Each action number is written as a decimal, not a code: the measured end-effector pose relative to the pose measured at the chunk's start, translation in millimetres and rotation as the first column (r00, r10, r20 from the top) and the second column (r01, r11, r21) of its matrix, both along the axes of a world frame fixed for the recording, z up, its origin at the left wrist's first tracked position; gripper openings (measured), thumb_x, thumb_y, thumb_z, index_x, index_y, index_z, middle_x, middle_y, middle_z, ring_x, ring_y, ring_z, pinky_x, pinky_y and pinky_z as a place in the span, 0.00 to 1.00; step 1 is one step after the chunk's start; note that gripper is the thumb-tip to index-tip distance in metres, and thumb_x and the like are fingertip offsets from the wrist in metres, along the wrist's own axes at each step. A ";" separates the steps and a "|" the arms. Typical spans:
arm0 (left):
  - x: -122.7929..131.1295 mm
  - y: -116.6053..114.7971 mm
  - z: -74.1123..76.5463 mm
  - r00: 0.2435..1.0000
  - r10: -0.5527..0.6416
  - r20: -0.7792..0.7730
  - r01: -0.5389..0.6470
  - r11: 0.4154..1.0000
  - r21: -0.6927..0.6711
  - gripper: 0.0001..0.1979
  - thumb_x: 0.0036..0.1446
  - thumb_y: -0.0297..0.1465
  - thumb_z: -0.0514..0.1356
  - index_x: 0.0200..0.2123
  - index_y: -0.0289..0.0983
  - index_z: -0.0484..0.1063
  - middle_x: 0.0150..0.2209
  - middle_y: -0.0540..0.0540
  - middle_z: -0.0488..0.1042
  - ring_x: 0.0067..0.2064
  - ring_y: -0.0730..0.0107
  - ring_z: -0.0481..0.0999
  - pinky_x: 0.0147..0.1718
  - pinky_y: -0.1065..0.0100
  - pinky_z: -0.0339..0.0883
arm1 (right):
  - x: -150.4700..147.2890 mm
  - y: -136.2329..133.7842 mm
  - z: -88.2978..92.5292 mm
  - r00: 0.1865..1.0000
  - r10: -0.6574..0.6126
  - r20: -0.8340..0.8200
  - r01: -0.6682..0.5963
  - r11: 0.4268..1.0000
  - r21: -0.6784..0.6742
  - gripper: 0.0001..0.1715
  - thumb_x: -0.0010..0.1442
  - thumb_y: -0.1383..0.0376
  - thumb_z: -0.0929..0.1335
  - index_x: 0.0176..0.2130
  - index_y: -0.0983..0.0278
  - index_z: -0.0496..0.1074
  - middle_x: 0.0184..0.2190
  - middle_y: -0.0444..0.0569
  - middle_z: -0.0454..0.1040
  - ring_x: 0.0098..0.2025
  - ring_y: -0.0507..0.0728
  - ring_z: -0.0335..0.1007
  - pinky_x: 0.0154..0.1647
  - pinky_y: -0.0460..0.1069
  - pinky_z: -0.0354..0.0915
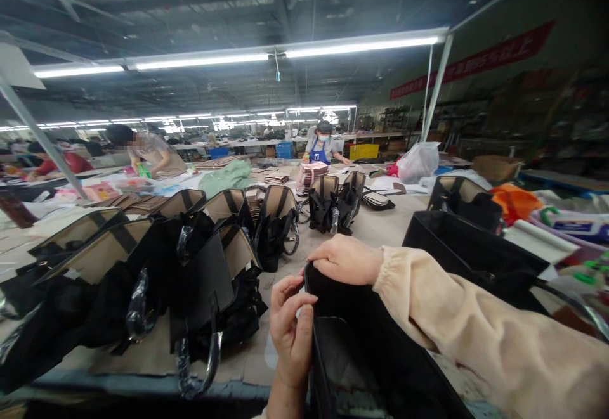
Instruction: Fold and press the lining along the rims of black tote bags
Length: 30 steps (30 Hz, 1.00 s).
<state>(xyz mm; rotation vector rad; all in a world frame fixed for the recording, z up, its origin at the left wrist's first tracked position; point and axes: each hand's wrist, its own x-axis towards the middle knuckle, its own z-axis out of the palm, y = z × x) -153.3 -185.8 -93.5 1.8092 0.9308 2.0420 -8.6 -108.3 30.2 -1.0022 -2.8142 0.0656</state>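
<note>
An open-topped black handbag [375,336] stands in front of me at the table's front edge, its dark inside facing up. My left hand [292,327] is closed at its left rim, thumb and fingers bent around the edge near the far corner. Over the far end of the same rim lies my right hand [345,259], its fingers curled onto the edge and its fingertips partly hidden. A beige sleeve covers the right forearm. Just left of my hands sits an unfinished black bag [202,279] with a plastic-wrapped handle [212,359].
Several black bags with tan linings [118,241] crowd the table on the left. Another black bag [466,248] stands at the right, near an orange cloth [514,202]. Two co-workers, one in a blue apron [318,151], work across the table. A metal post [436,89] rises at the right.
</note>
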 end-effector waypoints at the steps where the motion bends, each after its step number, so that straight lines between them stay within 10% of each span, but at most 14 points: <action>1: 0.3 -0.3 0.1 1.000 0.003 -0.004 -0.003 1.000 0.003 0.09 0.58 0.26 0.53 0.36 0.37 0.73 0.49 0.42 0.64 0.52 0.59 0.66 0.51 0.56 0.64 | 0.4 -0.2 -0.3 1.000 0.001 -0.007 -0.001 1.000 0.015 0.20 0.60 0.63 0.58 0.43 0.57 0.75 0.40 0.47 0.78 0.41 0.55 0.73 0.39 0.46 0.61; 30: 0.5 0.3 2.6 1.000 0.030 -0.006 -0.031 0.999 -0.013 0.09 0.58 0.28 0.52 0.36 0.37 0.73 0.47 0.41 0.65 0.52 0.57 0.67 0.50 0.53 0.63 | -17.7 -1.9 -12.0 0.993 -0.109 0.052 0.102 0.987 0.128 0.14 0.55 0.64 0.61 0.35 0.61 0.76 0.34 0.50 0.78 0.38 0.59 0.73 0.35 0.49 0.62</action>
